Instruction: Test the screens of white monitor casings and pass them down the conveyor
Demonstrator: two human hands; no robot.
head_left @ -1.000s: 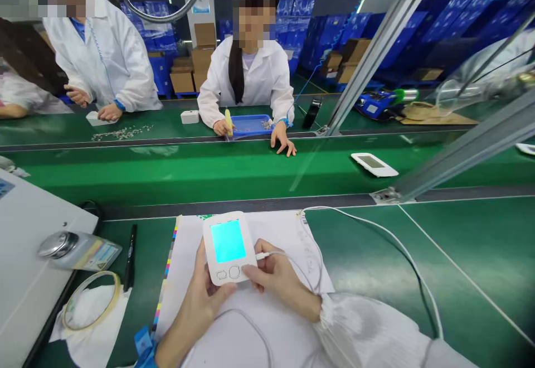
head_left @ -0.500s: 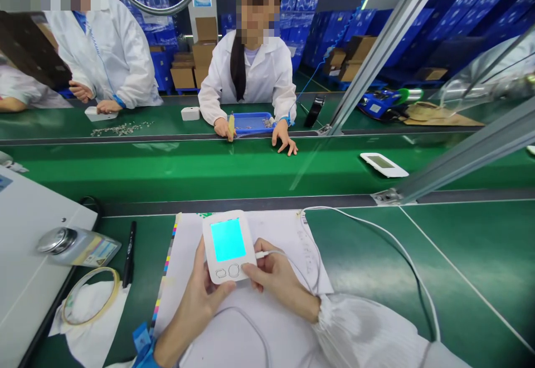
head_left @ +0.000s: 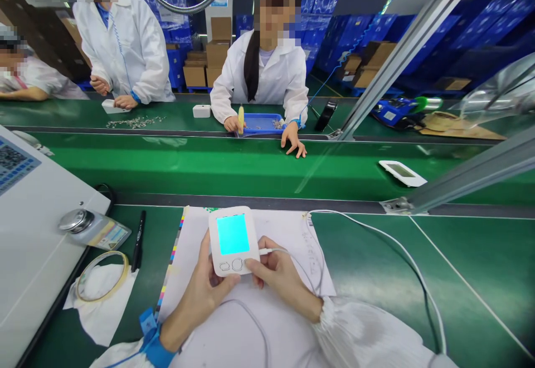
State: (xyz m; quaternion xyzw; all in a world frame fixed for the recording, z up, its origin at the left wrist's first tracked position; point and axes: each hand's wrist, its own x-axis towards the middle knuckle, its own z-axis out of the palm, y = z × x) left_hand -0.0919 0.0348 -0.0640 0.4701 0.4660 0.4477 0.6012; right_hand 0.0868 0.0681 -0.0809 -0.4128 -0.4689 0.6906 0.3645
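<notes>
I hold a small white device (head_left: 232,240) with a lit cyan screen over a white paper sheet (head_left: 288,228). My left hand (head_left: 207,290) grips its lower left side, thumb along the edge. My right hand (head_left: 276,276) closes on its lower right corner, thumb by the two round buttons. A white cable (head_left: 376,234) is plugged into the device's right side and loops away across the green mat to the right.
A grey machine (head_left: 29,217), a metal-capped bottle (head_left: 90,226), a black pen (head_left: 137,240) and a tape ring (head_left: 100,267) on a white cloth lie at left. On the green conveyor (head_left: 209,167) rides another white device (head_left: 402,173). Across it, people in white coats work; one has a blue tray (head_left: 261,124).
My hands and the device keep the same grip. The view has shifted slightly, and the white device on the conveyor has travelled a little to the right.
</notes>
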